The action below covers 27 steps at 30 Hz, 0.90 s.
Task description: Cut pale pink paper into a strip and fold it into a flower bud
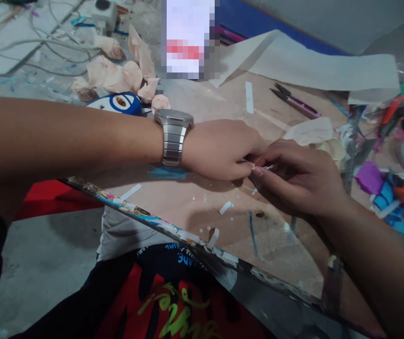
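Note:
My left hand (223, 146), with a metal watch (173, 136) on its wrist, reaches across the tabletop from the left. Its thumb and fingers pinch one side of a thin white piece (267, 167). My right hand (303, 176) meets it fingertip to fingertip, closed on the same piece. Most of the piece is hidden by the fingers, so its exact kind does not show. Beyond the hands lie purple-handled thread snips (299, 103) and a white paper strip (249, 97). Nearer my body is a short white strip (225, 207).
Pale pink crepe-paper roses (131, 75) and a blue-and-white object (120, 102) lie behind my left forearm. A long cream paper sheet (315, 66) stretches across the back. Coloured scraps (392, 193) crowd the right side. A white plug adapter (105, 16) with cables sits at back left.

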Tool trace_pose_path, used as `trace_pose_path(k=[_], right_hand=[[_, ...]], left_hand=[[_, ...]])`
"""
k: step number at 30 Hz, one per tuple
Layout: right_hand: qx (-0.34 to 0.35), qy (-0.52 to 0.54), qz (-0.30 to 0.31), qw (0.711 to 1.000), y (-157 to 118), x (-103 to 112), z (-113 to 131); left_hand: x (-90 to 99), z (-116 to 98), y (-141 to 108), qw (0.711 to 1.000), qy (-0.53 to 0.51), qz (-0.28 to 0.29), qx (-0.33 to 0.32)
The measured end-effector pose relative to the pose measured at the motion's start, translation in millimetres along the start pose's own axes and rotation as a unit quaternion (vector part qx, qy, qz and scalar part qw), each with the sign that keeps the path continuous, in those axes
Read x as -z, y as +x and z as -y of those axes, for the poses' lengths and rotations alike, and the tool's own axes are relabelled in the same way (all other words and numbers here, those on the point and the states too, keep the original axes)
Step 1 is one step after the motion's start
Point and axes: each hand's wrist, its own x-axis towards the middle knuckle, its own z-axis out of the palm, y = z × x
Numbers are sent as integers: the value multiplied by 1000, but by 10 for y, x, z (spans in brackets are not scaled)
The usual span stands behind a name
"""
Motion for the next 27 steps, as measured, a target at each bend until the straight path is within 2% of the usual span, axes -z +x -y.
trace_pose_path(k=[13,20,27], right_hand=[[-13,4,2,1000,-10,-9,12],[-9,3,4,1000,0,-4,22],[-7,8,8,1000,-4,-5,14]], left_hand=[[-18,-21,1,999,49,-4,-3],[-24,-32,-1,1000,30,-1,9],[-24,-27,-21,999,37,-9,-14]])
